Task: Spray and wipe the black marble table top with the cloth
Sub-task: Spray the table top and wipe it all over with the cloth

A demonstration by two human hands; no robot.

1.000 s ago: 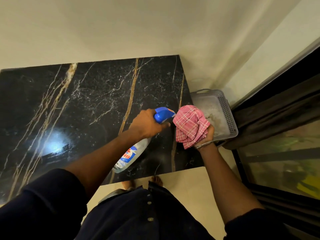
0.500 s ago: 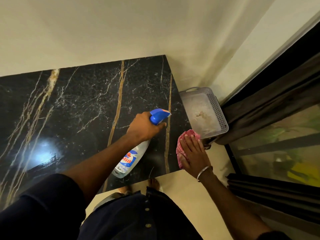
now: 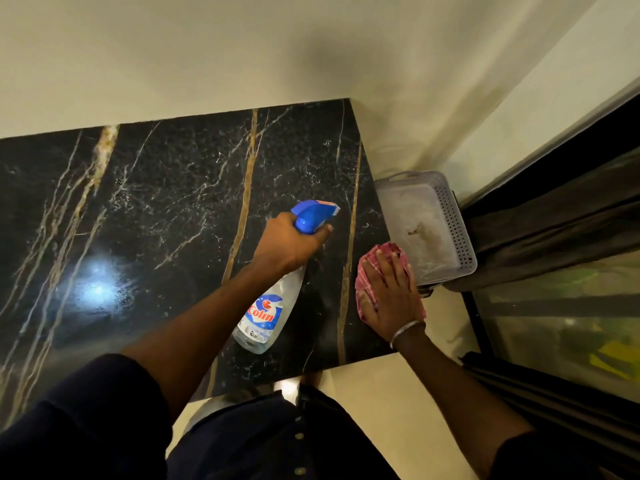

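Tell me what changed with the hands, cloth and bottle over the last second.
The right hand brought the pink checked cloth down from mid-air, where it held it bunched, onto the black marble table top near its right edge, and now presses it flat with straight fingers. The left hand still grips the spray bottle by its blue head above the table; the grey basket stays beside it.

Right hand [image 3: 393, 299] covers most of the cloth [image 3: 361, 285]; left hand [image 3: 289, 245] hides the neck of the spray bottle [image 3: 266, 313]; the desk [image 3: 156, 202] is cut off at left.
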